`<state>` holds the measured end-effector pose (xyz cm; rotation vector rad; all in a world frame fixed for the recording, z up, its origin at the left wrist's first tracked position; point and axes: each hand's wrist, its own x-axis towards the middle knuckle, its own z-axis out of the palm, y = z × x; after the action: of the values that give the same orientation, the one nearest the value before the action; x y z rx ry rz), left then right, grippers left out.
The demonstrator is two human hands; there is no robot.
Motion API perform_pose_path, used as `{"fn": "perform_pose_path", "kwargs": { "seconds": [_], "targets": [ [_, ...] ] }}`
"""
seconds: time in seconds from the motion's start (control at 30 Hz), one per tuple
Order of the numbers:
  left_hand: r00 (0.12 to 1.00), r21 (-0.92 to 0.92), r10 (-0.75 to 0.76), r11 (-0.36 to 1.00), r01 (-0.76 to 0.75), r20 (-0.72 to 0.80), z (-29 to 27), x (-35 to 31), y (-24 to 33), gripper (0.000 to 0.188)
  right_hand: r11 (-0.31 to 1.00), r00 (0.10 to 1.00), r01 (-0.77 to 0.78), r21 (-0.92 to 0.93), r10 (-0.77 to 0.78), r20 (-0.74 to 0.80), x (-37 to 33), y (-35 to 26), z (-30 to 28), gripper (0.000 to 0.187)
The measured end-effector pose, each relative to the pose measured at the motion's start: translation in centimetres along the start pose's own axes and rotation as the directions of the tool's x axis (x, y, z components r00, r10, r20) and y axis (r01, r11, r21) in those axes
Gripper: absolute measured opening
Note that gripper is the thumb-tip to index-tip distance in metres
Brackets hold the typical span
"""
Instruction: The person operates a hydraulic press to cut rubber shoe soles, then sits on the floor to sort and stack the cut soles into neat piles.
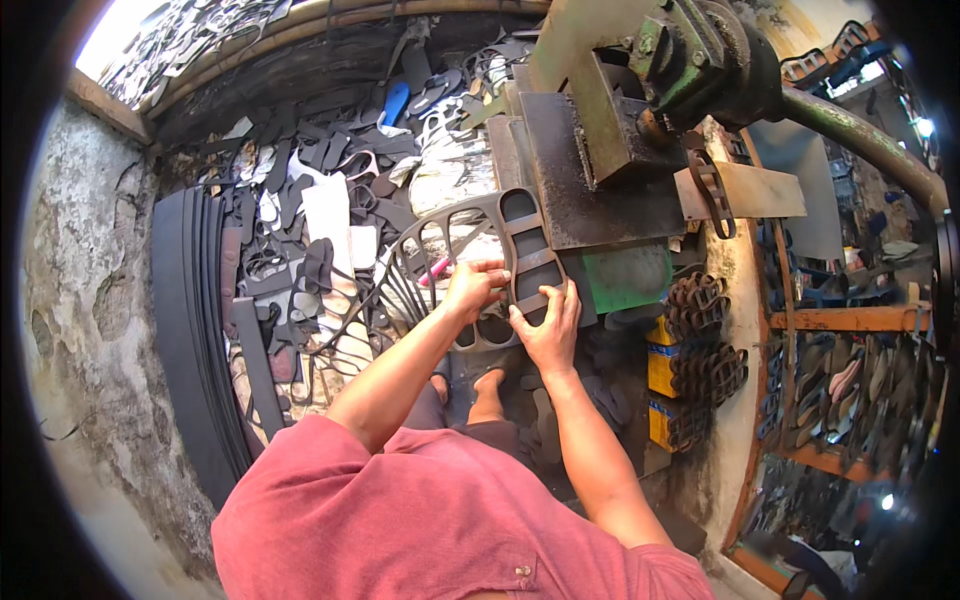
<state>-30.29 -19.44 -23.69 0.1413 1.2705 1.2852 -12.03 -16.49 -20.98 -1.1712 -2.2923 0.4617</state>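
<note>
A sole-shaped metal cutting die (527, 225) with crossbars lies under the edge of the press, at the right side of a dark sheet (447, 212) with several sole-shaped holes. My left hand (475, 290) is closed at the die's left edge, its fingertips against the rim. Around the die's near end, my right hand (550, 322) grips with the thumb on the left and fingers on the right. A thin pink object (434, 271) shows beside my left fingers; whether it is held I cannot tell.
The rusty press, with its dark metal plate (575, 190), overhangs the die at upper right. A green board (628, 277) lies beneath it. Scraps (380, 190) cover the back, long black sheets (190, 330) stand at left, and more dies (695, 305) are stacked at right.
</note>
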Motion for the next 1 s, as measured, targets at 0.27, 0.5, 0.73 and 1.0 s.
{"fn": "perform_pose_path", "kwargs": {
  "seconds": [0.27,0.5,0.73,1.0],
  "targets": [
    [0.990,0.194,0.141,0.972,-0.134,-0.020,4.3,4.3,3.8,0.072,0.995,0.994,-0.076,-0.058,0.080,0.078,0.5,5.2,-2.4,0.110],
    [0.976,0.150,0.184,0.968,-0.201,0.118,4.8,4.5,4.6,0.080,0.996,0.993,-0.088,-0.026,0.089,0.072,0.4,6.9,-2.8,0.097],
    [0.972,0.091,0.166,0.979,-0.183,0.168,4.7,4.5,4.9,0.085,0.996,0.992,-0.089,-0.004,0.089,0.091,0.5,7.6,-3.2,0.090],
    [0.839,0.402,0.479,0.843,-0.358,-0.257,2.0,6.3,2.0,0.060,0.910,0.963,-0.205,-0.361,0.253,0.091,0.3,10.2,-4.4,0.069]
  ]
}}
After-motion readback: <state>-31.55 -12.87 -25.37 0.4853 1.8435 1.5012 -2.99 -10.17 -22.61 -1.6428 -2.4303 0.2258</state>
